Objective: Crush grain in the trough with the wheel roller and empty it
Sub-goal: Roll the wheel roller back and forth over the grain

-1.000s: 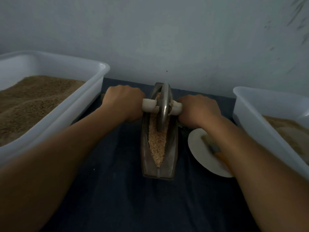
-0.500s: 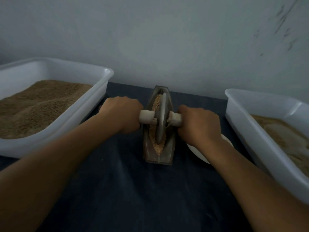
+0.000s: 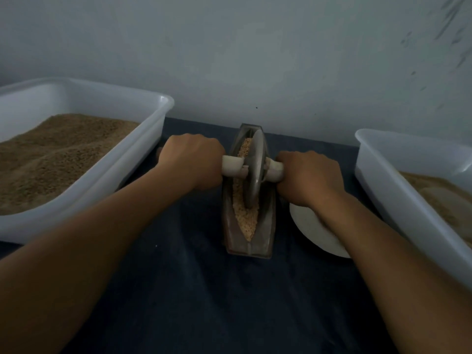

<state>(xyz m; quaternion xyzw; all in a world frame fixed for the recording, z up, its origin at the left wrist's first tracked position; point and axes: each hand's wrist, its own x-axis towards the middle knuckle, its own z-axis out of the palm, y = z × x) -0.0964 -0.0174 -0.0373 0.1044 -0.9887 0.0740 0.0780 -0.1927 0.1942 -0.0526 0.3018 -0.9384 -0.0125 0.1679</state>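
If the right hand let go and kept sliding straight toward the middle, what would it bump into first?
Probably the wheel roller's metal disc: the right hand grips the handle pointing inward at it, with only a short stub of handle between.

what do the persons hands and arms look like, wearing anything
Both arms are bare up to the frame's edge: no sleeves in view. The left hand and right hand show no gloves, rings, watch or wristband on the backs and wrists that face the camera.

A plain pale grey-blue wall [image 3: 229, 52] fills the upper half of the view, bearing dark scuff marks [image 3: 452, 26] near its upper right corner and one small dark speck [image 3: 256, 107] near the centre. Below it, a tabletop [image 3: 217, 302] covered in dark blue cloth meets the wall. Lighting is dim and even.
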